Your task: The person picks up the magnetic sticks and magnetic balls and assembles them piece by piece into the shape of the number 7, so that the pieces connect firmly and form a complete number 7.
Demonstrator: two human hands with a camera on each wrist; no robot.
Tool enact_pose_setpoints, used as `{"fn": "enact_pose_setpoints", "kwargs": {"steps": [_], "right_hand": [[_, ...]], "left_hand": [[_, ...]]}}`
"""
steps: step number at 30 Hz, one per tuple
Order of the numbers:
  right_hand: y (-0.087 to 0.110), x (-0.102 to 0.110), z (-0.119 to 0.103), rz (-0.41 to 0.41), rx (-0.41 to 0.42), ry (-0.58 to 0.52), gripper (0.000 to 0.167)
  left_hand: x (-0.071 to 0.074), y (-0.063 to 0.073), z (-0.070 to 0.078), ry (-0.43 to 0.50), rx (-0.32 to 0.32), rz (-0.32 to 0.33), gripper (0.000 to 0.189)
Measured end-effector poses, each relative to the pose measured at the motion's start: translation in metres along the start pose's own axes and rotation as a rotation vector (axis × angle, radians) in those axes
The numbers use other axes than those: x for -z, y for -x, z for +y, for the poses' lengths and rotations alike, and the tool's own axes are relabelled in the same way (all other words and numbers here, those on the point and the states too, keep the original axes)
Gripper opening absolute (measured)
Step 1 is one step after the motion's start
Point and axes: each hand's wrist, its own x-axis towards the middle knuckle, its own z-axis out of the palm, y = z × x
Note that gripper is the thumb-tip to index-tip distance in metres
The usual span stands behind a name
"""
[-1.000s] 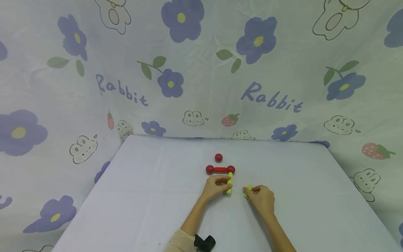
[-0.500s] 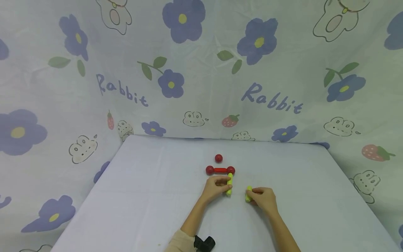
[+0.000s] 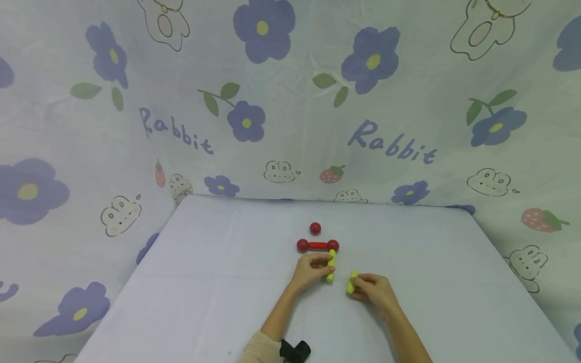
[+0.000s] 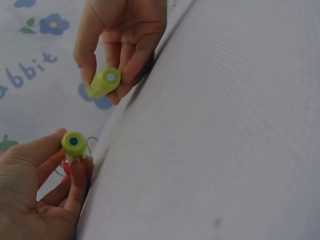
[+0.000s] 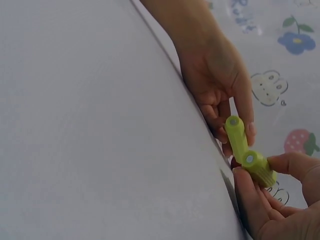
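My left hand (image 3: 308, 272) pinches a yellow-green magnetic rod (image 3: 331, 263) between thumb and fingers. The rod's far end meets a red ball (image 3: 333, 245), which caps the right end of a short red rod (image 3: 317, 245). Another red ball (image 3: 302, 245) sits on that red rod's left end. To the right, my right hand (image 3: 378, 293) pinches a second yellow-green magnetic rod (image 3: 351, 283), slightly tilted and apart from the first. In the left wrist view, a round metal disc shows in the end of each yellow-green rod; fingers hide part of both.
A loose red ball (image 3: 315, 228) lies beyond the red rod. White cloth covers the table (image 3: 204, 282), and a patterned curtain (image 3: 290, 111) rises behind its far edge. A black device (image 3: 295, 351) shows by the left sleeve at the front.
My right hand first shifts slightly right, then back left and nearer to me, turning its yellow-green rod. My left hand, its rod and the red pieces stay in place.
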Motion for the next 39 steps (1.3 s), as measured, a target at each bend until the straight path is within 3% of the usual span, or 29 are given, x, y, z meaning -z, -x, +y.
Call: {"fn": "enact_pose_setpoints", "kwargs": {"steps": [7,26,39], "right_hand": [[0.001,-0.003,0.005,-0.067,-0.012,-0.093,0.051],[0.013,-0.018,0.009,-0.355,0.005,-0.160,0.055],[0.016,-0.033,0.011,-0.367,-0.018,-0.172,0.053]], "left_hand": [[0.000,0.000,0.000,0.008,-0.010,-0.004,0.029],[0.000,-0.001,-0.003,0.005,-0.017,-0.007,0.029],[0.000,-0.001,-0.003,0.007,-0.026,-0.007,0.029]]}}
